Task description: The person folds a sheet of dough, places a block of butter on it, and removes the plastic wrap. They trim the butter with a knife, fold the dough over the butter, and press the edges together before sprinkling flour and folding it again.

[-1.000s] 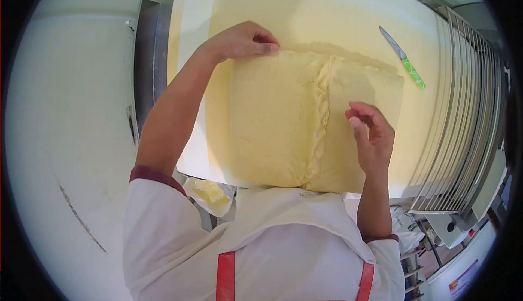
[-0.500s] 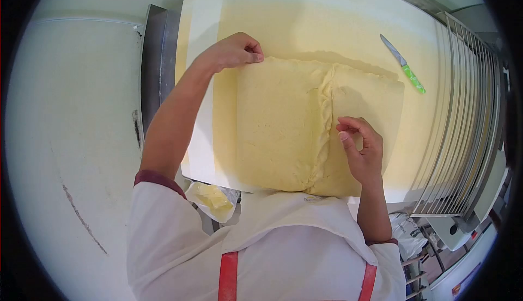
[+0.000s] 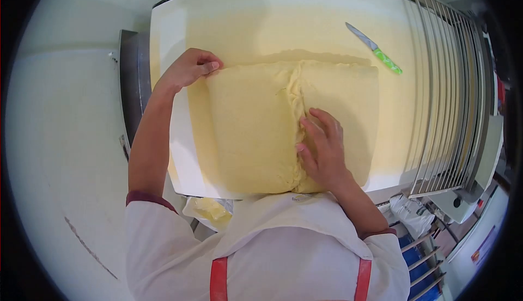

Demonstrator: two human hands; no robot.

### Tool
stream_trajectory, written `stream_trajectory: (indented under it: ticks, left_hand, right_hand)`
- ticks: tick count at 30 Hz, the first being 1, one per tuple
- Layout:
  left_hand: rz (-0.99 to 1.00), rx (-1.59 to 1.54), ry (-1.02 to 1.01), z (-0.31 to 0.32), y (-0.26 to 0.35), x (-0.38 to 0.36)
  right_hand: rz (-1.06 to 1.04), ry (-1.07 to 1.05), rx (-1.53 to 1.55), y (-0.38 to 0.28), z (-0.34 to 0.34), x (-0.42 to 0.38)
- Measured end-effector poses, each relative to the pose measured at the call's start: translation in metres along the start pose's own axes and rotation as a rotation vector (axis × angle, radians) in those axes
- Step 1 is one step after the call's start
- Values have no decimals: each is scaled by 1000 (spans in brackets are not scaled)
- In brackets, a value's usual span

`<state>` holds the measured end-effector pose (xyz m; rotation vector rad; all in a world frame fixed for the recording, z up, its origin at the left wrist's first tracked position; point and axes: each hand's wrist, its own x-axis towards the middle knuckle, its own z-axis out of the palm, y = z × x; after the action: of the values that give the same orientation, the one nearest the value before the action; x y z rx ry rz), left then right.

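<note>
Dough (image 3: pixel 250 137) stretches lengthwise left to right, left fingers (image 3: pixel 208 67) pinching its far corner, right fingers (image 3: pixel 316 133) loosely spread by its seam (image 3: pixel 296 95).

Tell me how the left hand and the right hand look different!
The left hand pinches its fingertips together, but the right hand has its fingers spread apart. The left hand is at the far left corner of the dough, while the right hand is nearer the middle, by the bumpy seam. Both hands are bare, and neither holds the knife.
</note>
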<state>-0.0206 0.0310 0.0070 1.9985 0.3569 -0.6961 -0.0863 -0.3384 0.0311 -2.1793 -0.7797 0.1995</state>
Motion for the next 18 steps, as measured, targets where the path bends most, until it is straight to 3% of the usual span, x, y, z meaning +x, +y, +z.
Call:
stream_trajectory:
  ticks: [3, 5, 7, 13, 16, 18]
  left_hand:
    - [287, 73, 88, 31, 33, 22]
    - [306, 82, -31, 70, 68, 41]
    - [292, 295, -85, 104, 98, 58]
    - [243, 601, 252, 151, 113, 48]
    - [289, 609, 318, 150, 116, 36]
    - [438, 624, 375, 148, 102, 24]
  right_hand:
    - [37, -142, -148, -14, 4, -1]
    - [48, -237, -223, -23, 9, -1]
    - [34, -281, -266, -29, 15, -1]
    - [34, 2, 320, -41, 38, -18]
    - [108, 152, 576, -39, 41, -35]
    - [141, 176, 605, -40, 39, -47]
